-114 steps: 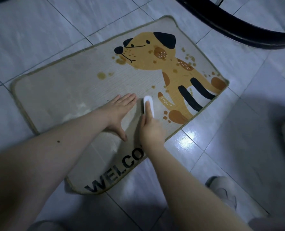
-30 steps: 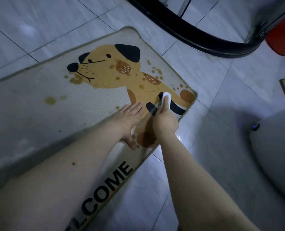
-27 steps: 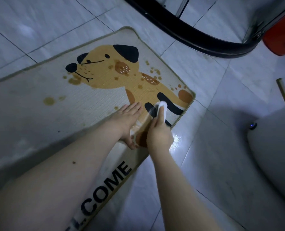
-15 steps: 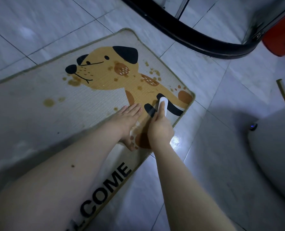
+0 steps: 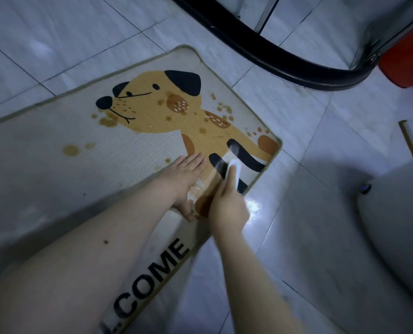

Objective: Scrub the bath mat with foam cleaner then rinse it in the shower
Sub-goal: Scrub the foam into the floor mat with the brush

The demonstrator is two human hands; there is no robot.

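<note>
- While the bath mat (image 5: 133, 150) lies flat on the floor tiles (image 5: 297, 131), left hand (image 5: 183, 174) presses it open-palmed — likely anchoring it.
- Right hand (image 5: 227, 206), just beside, grips a white brush (image 5: 234, 169) on the dog print's black stripes — scrubbing.

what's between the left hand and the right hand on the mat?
Head view: only bath mat surface, the dog print's tan leg, lies between the flat left hand and the right hand gripping the white brush.

Bath mat (image 5: 55, 169) flat on the floor (image 5: 297, 249), both hands on its right end.

The left hand (image 5: 183, 179) lies just left of the right hand (image 5: 227, 203), which holds a brush (image 5: 234, 173) on the mat; a curved shower threshold (image 5: 273, 59) runs behind it.
</note>
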